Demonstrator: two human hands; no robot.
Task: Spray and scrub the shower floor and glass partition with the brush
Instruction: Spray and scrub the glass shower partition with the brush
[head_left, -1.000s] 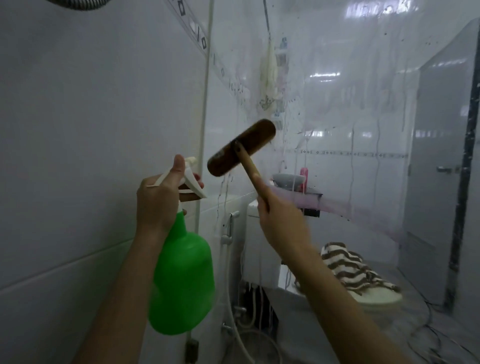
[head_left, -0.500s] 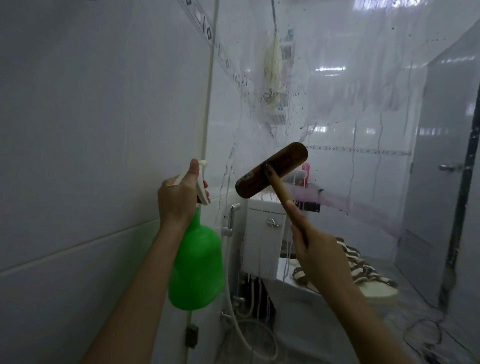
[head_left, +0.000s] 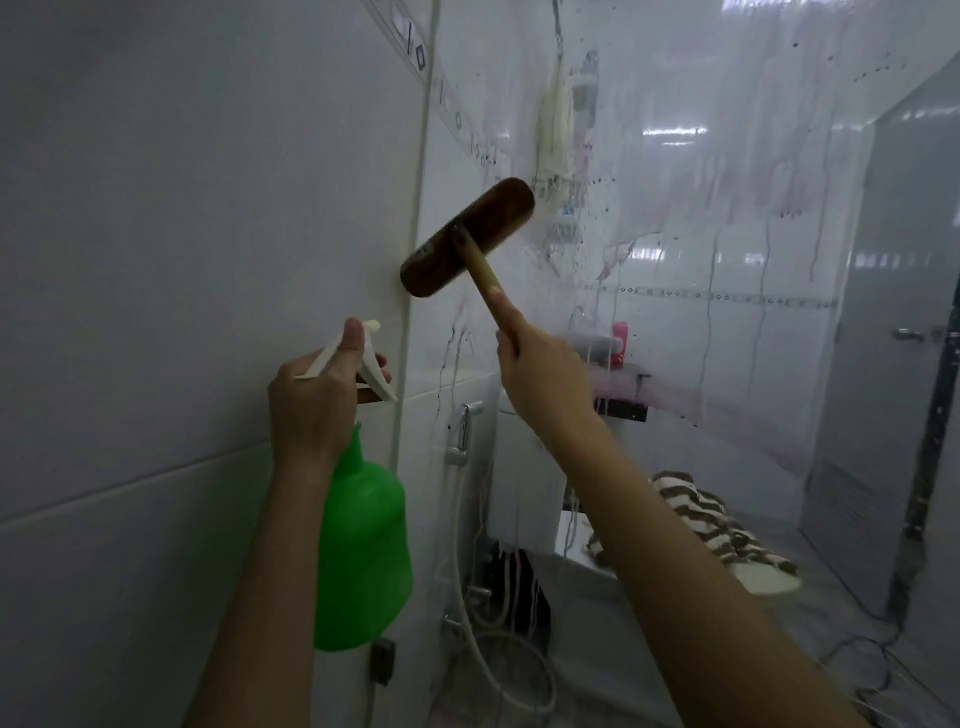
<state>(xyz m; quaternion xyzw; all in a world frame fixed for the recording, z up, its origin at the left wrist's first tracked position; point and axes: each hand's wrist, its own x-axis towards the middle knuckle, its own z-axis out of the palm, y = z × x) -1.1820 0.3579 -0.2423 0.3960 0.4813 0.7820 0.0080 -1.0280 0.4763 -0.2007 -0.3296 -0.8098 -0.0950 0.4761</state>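
Note:
My right hand (head_left: 543, 371) grips the wooden handle of a brush whose dark brown head (head_left: 467, 236) lies tilted against the glass partition (head_left: 675, 208), near its left edge by the white frame strip. The glass is wet, streaked with pinkish runs and dark specks. My left hand (head_left: 317, 400) holds a green spray bottle (head_left: 361, 551) by its white trigger head, thumb on top, beside the tiled wall. The shower floor is out of view.
A white tiled wall (head_left: 182, 260) fills the left. Behind the glass stand a toilet with a striped cloth (head_left: 717, 525) on it, a hose sprayer (head_left: 462, 431), a shelf with a pink bottle (head_left: 619, 343), and a grey door (head_left: 893, 364) at right.
The brush head has moved up and to the left along the glass, toward the frame strip. My left hand with the spray bottle has stayed at about the same height by the wall.

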